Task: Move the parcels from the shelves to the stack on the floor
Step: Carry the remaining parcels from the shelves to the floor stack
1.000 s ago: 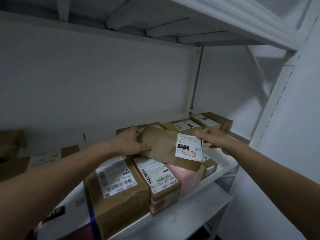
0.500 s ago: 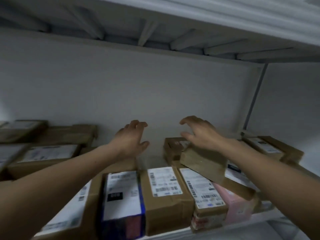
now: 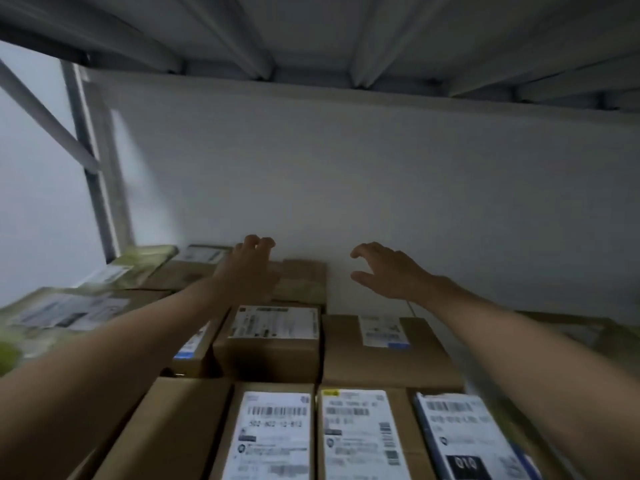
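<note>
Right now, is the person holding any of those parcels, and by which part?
Nothing is held. The left hand and the right hand both reach over the parcels with fingers loosely curled, gripping none of them.

A plain white back wall [image 3: 346, 174] closes off the bay, flat and bare. Overhead is the underside of the next shelf [image 3: 311, 32], pale metal with ribs running front to back. At the left stands a grey post [image 3: 98, 174], and a brace [image 3: 45, 116] slants down to meet it. Beyond them is a white side wall [image 3: 31, 220]. The light is dim and bluish, darkest between the ribs.
</note>
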